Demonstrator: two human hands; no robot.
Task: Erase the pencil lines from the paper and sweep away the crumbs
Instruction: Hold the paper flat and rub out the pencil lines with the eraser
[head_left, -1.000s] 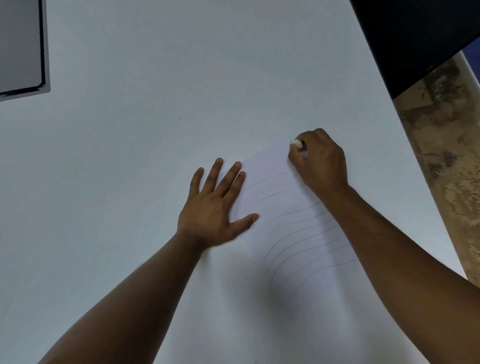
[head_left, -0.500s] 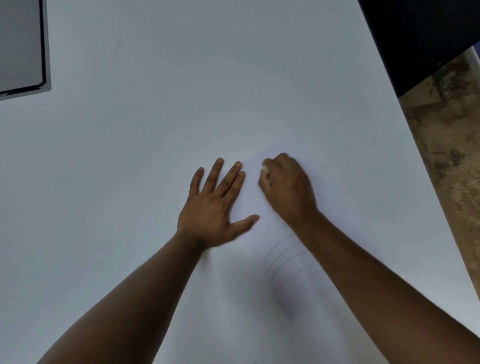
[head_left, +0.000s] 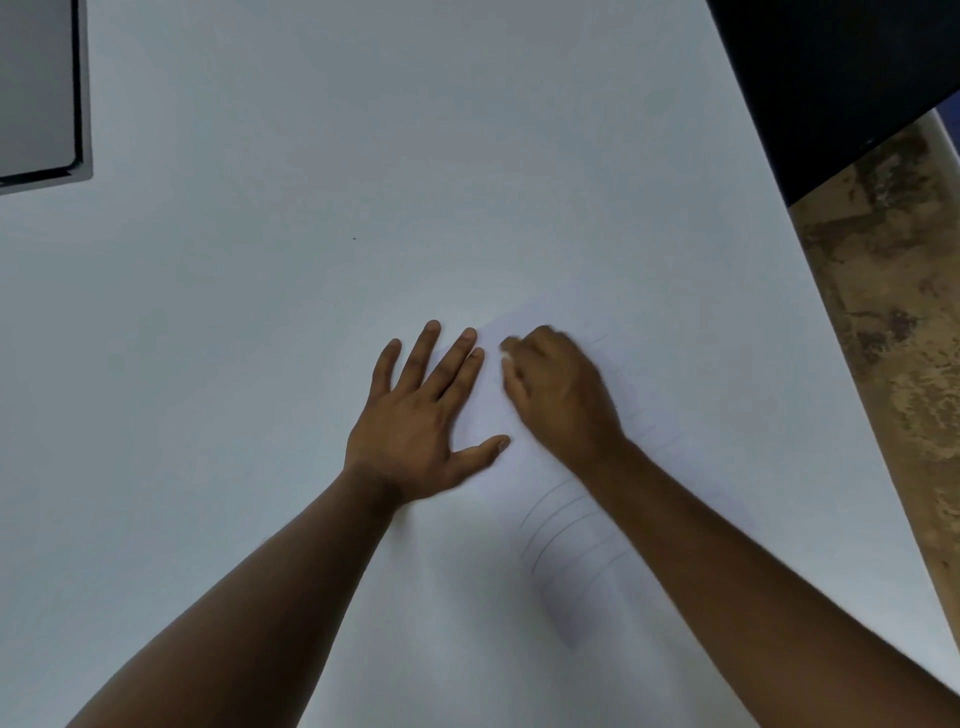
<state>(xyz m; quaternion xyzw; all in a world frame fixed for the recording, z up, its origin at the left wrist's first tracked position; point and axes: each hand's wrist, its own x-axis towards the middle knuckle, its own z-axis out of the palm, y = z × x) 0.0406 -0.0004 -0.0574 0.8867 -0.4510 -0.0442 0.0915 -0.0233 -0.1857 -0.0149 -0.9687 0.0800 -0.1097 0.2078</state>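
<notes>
My left hand lies flat pinning the paper, my right hand pinches the eraser just beside it, and the remaining pencil lines run crosswise nearer me, under my right forearm.

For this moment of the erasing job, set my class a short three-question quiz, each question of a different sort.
1. True or false: the left hand lies flat with fingers spread, its thumb on the paper.
2. The right hand grips: A) a pencil B) a small white eraser C) a ruler.
3. Fill in: pencil lines that show plainly lie beside the right ____.

Key: 1 true; 2 B; 3 forearm.
</notes>
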